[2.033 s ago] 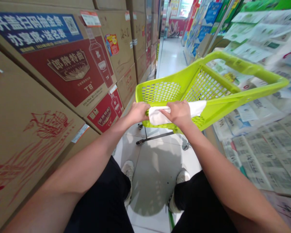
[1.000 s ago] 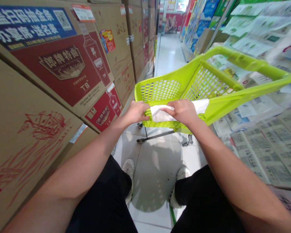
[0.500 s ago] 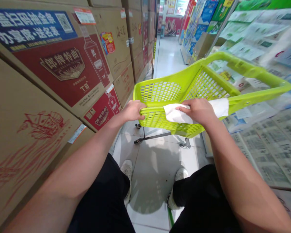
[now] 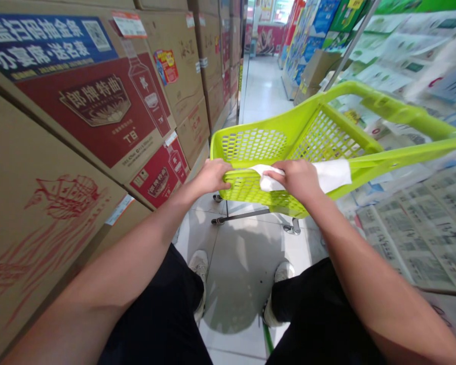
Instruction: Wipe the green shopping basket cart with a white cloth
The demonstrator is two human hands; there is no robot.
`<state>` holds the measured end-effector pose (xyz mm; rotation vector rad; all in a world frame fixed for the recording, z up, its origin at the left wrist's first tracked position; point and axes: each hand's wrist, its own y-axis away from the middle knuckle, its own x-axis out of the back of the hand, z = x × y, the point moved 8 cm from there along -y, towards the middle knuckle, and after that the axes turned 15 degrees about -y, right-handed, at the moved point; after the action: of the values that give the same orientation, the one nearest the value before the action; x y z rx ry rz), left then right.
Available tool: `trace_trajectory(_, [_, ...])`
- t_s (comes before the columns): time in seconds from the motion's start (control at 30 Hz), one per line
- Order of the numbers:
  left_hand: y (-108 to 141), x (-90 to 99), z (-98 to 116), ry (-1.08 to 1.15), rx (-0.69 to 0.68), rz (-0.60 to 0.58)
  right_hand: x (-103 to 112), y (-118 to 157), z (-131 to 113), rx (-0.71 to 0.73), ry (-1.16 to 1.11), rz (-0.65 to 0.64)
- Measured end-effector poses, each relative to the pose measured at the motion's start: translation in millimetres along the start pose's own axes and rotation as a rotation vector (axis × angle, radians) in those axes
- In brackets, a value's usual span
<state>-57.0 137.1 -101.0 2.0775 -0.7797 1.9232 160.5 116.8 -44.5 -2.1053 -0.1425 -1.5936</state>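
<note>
A lime-green shopping cart (image 4: 251, 142) with perforated plastic sides stands crosswise in front of me, its handle end to the right. My left hand (image 4: 214, 176) is closed around the rim at the cart's left corner. On the near rim, my right hand (image 4: 296, 177) grips a white cloth (image 4: 332, 173) and presses it against the plastic. The cloth drapes over the rim on both sides of that hand. Part of it is hidden under my palm and fingers.
Stacked cardboard cartons (image 4: 95, 111) line the left side. Shelves of plastic-wrapped packs (image 4: 414, 66) stand on the right. Behind the cart a tiled aisle (image 4: 264, 86) runs away. The cart's caster wheels (image 4: 217, 221) rest on the floor ahead of my shoes (image 4: 199, 263).
My right hand has slid left along the near rim with the white cloth. The cart's handle end has shifted slightly to the right. My left hand keeps its hold on the corner.
</note>
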Motion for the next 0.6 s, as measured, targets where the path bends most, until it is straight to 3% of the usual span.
trace_trajectory(0.17, [-1.9,0.4,18.2,-0.019,0.024,-0.018,-28.1,-8.9,-42.9,0.056,-0.063,-0.075])
trace_trajectory(0.3, [-4.6,-1.8,20.8,0.012,0.039,0.012,-39.0,-14.2,-63.3,0.055,-0.085,-0.142])
trace_trajectory(0.43, [-4.7,-3.4,15.9,0.019,-0.014,0.031,-34.4,-15.2,-62.8,0.065,-0.082,-0.141])
trace_trajectory(0.6, [-3.9,-4.5,6.1,0.042,-0.058,0.043,-19.9,-9.1,-42.8,0.055,-0.085,-0.185])
